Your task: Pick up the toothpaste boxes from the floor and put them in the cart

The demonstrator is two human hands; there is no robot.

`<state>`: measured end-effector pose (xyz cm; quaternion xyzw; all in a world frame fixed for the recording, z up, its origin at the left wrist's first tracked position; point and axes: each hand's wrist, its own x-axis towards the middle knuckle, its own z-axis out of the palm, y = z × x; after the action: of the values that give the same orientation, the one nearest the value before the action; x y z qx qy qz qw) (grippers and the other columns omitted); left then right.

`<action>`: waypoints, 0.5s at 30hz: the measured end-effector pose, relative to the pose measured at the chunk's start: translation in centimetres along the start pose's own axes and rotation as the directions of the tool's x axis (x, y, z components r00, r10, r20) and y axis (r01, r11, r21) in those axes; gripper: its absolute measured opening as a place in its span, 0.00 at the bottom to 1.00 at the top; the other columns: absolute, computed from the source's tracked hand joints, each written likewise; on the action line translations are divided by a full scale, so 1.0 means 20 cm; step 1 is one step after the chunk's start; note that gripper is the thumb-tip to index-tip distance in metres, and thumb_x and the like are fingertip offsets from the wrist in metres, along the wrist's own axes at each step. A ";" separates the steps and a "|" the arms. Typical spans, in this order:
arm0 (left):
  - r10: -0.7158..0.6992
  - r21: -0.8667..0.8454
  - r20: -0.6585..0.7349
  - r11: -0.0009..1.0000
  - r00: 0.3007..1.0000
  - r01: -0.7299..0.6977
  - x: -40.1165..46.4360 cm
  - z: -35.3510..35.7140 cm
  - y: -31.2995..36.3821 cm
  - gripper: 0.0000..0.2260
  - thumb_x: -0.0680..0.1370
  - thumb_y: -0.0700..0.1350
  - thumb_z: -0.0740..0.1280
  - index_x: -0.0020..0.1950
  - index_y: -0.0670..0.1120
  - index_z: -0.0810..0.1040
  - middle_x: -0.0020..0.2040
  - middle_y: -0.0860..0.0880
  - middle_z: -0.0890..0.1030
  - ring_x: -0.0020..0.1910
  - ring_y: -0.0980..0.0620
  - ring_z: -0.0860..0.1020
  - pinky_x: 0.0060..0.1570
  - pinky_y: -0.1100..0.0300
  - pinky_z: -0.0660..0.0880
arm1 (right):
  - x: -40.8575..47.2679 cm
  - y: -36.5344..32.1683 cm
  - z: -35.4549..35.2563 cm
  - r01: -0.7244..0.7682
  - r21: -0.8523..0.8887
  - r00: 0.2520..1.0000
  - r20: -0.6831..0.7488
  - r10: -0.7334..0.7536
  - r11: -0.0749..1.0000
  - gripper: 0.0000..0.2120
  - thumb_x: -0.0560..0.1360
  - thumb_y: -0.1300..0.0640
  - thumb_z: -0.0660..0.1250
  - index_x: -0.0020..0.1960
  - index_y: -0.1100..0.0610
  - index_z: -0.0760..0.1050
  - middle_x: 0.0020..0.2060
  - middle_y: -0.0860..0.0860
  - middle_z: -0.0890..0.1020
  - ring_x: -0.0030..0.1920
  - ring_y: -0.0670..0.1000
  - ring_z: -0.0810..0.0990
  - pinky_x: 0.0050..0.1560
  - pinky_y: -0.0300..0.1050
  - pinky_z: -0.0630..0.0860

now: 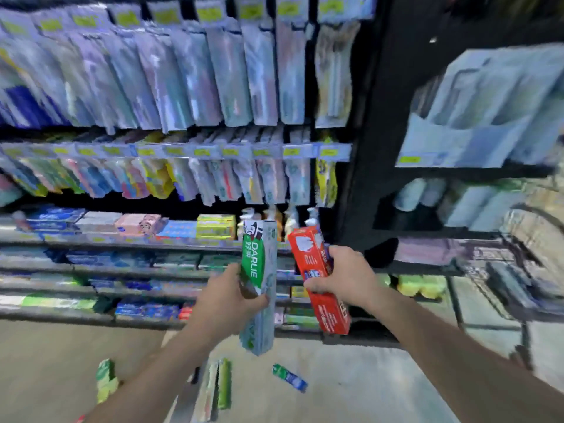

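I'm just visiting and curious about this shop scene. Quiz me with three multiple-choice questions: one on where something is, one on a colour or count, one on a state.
1. Where does the small green and blue toothpaste box lie?
A. on the floor
B. on the top shelf
C. in the left hand

2. What colour is the long cardboard toothpaste box held by the right hand?
A. yellow
B. red
C. black

3. What is the left hand doing?
A. hanging with nothing in it
B. pressing flat on a shelf
C. gripping the green and white Darlie toothpaste box

Answers:
1 A, it lies on the pale floor below both arms.
2 B, its faces are bright red.
3 C, the thumb and fingers wrap round the box's middle.
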<state>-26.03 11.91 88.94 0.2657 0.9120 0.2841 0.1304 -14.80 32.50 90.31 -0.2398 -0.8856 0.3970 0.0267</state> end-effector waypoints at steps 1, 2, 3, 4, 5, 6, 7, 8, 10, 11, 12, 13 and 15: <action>0.032 0.003 0.043 0.999 0.999 -0.033 0.03 0.10 0.14 0.15 0.70 0.56 0.75 0.45 0.52 0.71 0.37 0.58 0.78 0.34 0.63 0.75 0.27 0.69 0.64 | -0.06 0.12 -0.12 -0.046 0.017 0.999 -0.027 0.047 0.999 0.16 0.64 0.48 0.80 0.44 0.51 0.76 0.38 0.44 0.82 0.37 0.39 0.79 0.36 0.33 0.73; 0.067 0.010 0.086 0.998 0.994 -0.068 0.05 0.20 0.28 0.15 0.70 0.56 0.75 0.45 0.52 0.70 0.37 0.58 0.78 0.34 0.63 0.74 0.26 0.70 0.63 | -0.11 0.24 -0.23 -0.097 0.033 0.993 -0.058 0.099 0.995 0.16 0.64 0.49 0.80 0.45 0.52 0.77 0.40 0.46 0.83 0.39 0.42 0.81 0.39 0.37 0.76; 0.106 0.015 0.126 0.994 0.986 -0.109 0.07 0.31 0.43 0.15 0.70 0.56 0.74 0.45 0.53 0.70 0.37 0.59 0.77 0.34 0.64 0.74 0.26 0.70 0.64 | -0.17 0.36 -0.35 -0.139 0.043 0.985 -0.094 0.142 0.989 0.16 0.64 0.49 0.79 0.46 0.54 0.78 0.42 0.48 0.84 0.41 0.46 0.82 0.42 0.42 0.79; 0.147 0.015 0.160 0.988 0.976 -0.151 0.08 0.42 0.58 0.15 0.70 0.55 0.75 0.44 0.53 0.69 0.36 0.59 0.77 0.33 0.64 0.73 0.26 0.71 0.64 | -0.24 0.48 -0.47 -0.177 0.047 0.975 -0.130 0.182 0.983 0.16 0.65 0.50 0.79 0.47 0.54 0.79 0.43 0.48 0.84 0.42 0.47 0.82 0.44 0.43 0.79; 0.185 0.003 0.193 0.982 0.964 -0.189 0.08 0.53 0.73 0.15 0.69 0.55 0.75 0.44 0.53 0.70 0.35 0.60 0.77 0.33 0.65 0.73 0.27 0.71 0.65 | -0.31 0.59 -0.58 -0.215 0.055 0.962 -0.162 0.221 0.975 0.16 0.65 0.50 0.79 0.48 0.54 0.79 0.42 0.48 0.84 0.40 0.46 0.81 0.43 0.41 0.79; 0.217 -0.017 0.222 0.976 0.951 -0.219 0.08 0.64 0.88 0.16 0.69 0.55 0.76 0.44 0.52 0.70 0.35 0.59 0.78 0.33 0.66 0.74 0.27 0.71 0.65 | -0.38 0.70 -0.70 -0.250 0.070 0.947 -0.191 0.258 0.966 0.16 0.65 0.50 0.79 0.47 0.54 0.78 0.41 0.47 0.83 0.38 0.43 0.80 0.40 0.36 0.77; 0.242 -0.025 0.248 0.969 0.938 -0.244 0.07 0.75 1.03 0.16 0.68 0.55 0.76 0.44 0.52 0.70 0.35 0.60 0.78 0.33 0.66 0.73 0.27 0.70 0.64 | -0.45 0.81 -0.81 -0.282 0.087 0.931 -0.216 0.294 0.956 0.16 0.65 0.50 0.79 0.47 0.53 0.78 0.40 0.46 0.83 0.37 0.42 0.80 0.39 0.35 0.77; 0.267 -0.018 0.271 0.962 0.925 -0.273 0.05 0.85 1.17 0.17 0.68 0.56 0.76 0.43 0.52 0.69 0.35 0.60 0.77 0.33 0.67 0.72 0.27 0.69 0.64 | -0.52 0.92 -0.91 -0.309 0.110 0.914 -0.241 0.327 0.945 0.16 0.64 0.49 0.80 0.47 0.53 0.78 0.40 0.46 0.84 0.37 0.43 0.81 0.42 0.38 0.79; 0.317 -0.035 0.321 0.945 0.892 -0.324 0.03 1.06 1.44 0.18 0.67 0.57 0.76 0.43 0.53 0.69 0.35 0.61 0.77 0.33 0.67 0.73 0.29 0.66 0.67 | -0.65 1.13 -1.11 -0.372 0.160 0.871 -0.281 0.403 0.914 0.17 0.63 0.49 0.80 0.47 0.52 0.78 0.40 0.46 0.85 0.39 0.45 0.83 0.43 0.44 0.80; 0.339 -0.071 0.348 0.939 0.874 -0.336 0.01 1.15 1.57 0.18 0.66 0.57 0.76 0.44 0.53 0.70 0.37 0.60 0.79 0.36 0.65 0.76 0.33 0.63 0.72 | -0.72 1.23 -1.19 -0.394 0.186 0.851 -0.296 0.434 0.900 0.17 0.64 0.49 0.80 0.48 0.52 0.78 0.41 0.47 0.84 0.39 0.45 0.83 0.42 0.44 0.80; 0.356 -0.105 0.372 0.934 0.857 -0.343 0.00 1.23 1.69 0.18 0.65 0.58 0.75 0.46 0.53 0.72 0.39 0.60 0.80 0.38 0.63 0.78 0.39 0.60 0.77 | -0.79 1.32 -1.28 -0.409 0.213 0.831 -0.314 0.459 0.887 0.17 0.64 0.49 0.80 0.48 0.51 0.78 0.42 0.47 0.84 0.40 0.45 0.83 0.42 0.43 0.79; 0.372 -0.126 0.391 0.928 0.842 -0.351 -0.01 1.32 1.81 0.19 0.64 0.57 0.75 0.48 0.53 0.72 0.40 0.60 0.81 0.41 0.61 0.79 0.44 0.57 0.79 | -0.86 1.41 -1.35 -0.420 0.231 0.812 -0.337 0.477 0.878 0.17 0.64 0.50 0.80 0.48 0.50 0.77 0.43 0.46 0.84 0.40 0.45 0.82 0.43 0.43 0.79; 0.403 -0.138 0.427 0.914 0.809 -0.382 -0.04 1.46 2.03 0.19 0.65 0.56 0.76 0.50 0.53 0.73 0.44 0.59 0.81 0.44 0.59 0.80 0.47 0.54 0.80 | -0.98 1.56 -1.49 -0.441 0.243 0.782 -0.370 0.502 0.864 0.16 0.65 0.50 0.80 0.47 0.50 0.77 0.42 0.46 0.84 0.41 0.45 0.83 0.46 0.44 0.80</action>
<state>2.61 52.94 89.37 0.5032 0.7760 0.2567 0.2807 22.18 62.09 91.12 -0.5312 -0.7392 0.3919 0.1338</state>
